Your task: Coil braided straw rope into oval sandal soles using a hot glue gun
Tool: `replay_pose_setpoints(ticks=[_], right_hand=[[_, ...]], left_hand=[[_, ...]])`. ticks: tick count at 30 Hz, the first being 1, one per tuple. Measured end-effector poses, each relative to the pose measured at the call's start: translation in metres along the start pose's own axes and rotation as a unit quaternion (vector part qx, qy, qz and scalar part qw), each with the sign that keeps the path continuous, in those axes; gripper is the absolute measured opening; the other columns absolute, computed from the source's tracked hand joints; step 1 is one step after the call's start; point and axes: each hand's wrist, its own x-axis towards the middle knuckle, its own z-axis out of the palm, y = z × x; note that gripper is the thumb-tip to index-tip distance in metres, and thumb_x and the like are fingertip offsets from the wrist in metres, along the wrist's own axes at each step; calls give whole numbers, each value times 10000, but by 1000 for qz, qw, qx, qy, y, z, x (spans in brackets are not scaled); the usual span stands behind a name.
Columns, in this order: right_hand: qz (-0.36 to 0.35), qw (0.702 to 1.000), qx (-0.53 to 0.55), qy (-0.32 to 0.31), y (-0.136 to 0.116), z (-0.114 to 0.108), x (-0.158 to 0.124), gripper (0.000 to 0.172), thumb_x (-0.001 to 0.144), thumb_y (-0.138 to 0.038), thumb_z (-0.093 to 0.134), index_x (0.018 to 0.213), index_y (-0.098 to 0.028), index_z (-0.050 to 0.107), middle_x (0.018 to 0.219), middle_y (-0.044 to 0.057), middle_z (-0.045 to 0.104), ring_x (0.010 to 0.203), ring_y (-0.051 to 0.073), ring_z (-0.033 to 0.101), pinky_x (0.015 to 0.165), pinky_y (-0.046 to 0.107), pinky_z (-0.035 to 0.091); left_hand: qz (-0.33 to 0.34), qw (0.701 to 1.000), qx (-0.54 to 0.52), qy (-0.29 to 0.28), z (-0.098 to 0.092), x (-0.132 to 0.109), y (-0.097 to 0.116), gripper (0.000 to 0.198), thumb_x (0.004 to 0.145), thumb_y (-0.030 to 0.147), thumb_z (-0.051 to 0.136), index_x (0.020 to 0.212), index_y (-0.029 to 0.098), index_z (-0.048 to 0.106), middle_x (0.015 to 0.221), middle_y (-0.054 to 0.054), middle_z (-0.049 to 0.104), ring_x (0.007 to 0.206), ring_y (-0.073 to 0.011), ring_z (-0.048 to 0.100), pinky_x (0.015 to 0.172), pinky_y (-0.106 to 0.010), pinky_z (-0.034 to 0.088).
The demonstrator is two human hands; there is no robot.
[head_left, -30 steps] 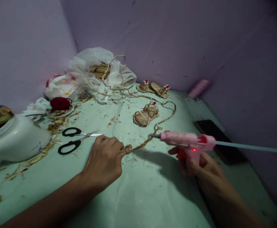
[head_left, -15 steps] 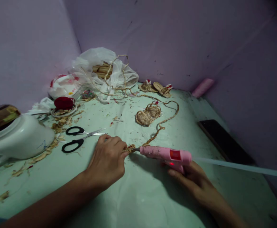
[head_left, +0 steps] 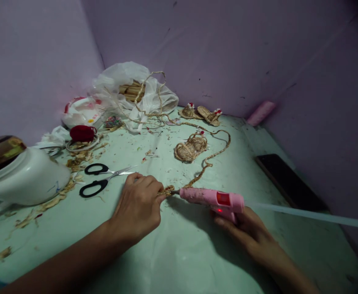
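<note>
Just ahead of the person, the left hand [head_left: 137, 210] lay knuckles-up on the pale green surface [head_left: 182, 257], its fingers closed narrowly on the coiled near end of the braided straw cord [head_left: 208, 164]. That end sat at the hand's right edge, touching the fingertips. From there the cord ran away and to the right, looping back toward a small woven straw sandal [head_left: 191, 148] farther off. The right hand [head_left: 249, 232] was wrapped around the grip of a pink hot-glue gun [head_left: 211, 198]. The gun's long axis lay almost level, running left to right, with a clear glue stick [head_left: 307, 214] trailing out of its back. Its nozzle pointed left and met the pinched cord end, so both hands faced each other across that one spot, the left the nearer. Black-handled scissors [head_left: 101, 179] lay apart, left of the left hand, and a dark phone [head_left: 289, 181] rested well off to the right.
</note>
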Motion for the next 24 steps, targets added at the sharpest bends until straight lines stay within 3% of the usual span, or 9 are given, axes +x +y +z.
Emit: replay_pose_setpoints(ticks=[13,24], right_hand=[[23,999,-23,43,4,1,-2,188,793,-375,565,778,-228,680,671,8,621,606,159,573,531,267,512],[20,999,29,29,-4,-2,3,157,781,-355,574,727,-224,640,620,-1,567,577,157,510,518,288,452]], left_hand=[[-10,1000,7,-7,-1,0,-1,115,820,133,481,754,184,559,747,-16,628,715,-177,564,807,-432,367],[8,1000,-1,22,0,0,-4,114,820,118,478,771,183,557,740,-15,619,719,-182,559,787,-426,372]])
